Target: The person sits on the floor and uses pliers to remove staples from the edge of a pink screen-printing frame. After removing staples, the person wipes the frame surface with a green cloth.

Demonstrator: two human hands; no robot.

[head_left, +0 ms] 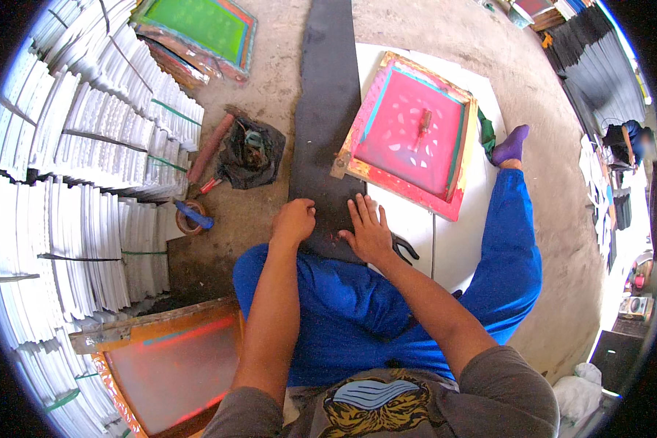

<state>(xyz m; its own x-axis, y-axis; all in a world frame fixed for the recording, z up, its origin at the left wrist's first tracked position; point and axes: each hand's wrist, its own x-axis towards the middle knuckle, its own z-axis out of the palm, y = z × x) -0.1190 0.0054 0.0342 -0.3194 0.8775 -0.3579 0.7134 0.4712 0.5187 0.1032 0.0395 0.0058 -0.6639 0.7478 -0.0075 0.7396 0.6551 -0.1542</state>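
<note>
A long black strip of sheet material (327,109) runs from the far edge of the view down to my lap. My right hand (369,230) lies flat on its near right part, fingers stretched out and slightly apart. At the strip's left edge rests my left hand (293,221), its fingers curled in; whatever may be inside them is hidden. Beside my right wrist show dark curved handles (406,249), perhaps of scissors, partly covered. Just beyond my right hand, a wooden printing screen (409,139) with pink mesh lies tilted on white boards, a small brownish tool (425,124) on it.
Tied stacks of white sheets (95,146) line the left side. Near them are a black plastic bag (252,155) and a tape roll (192,217). A green screen (197,29) lies far left, an orange-framed screen (171,369) near left. My purple-socked foot (510,144) is at right.
</note>
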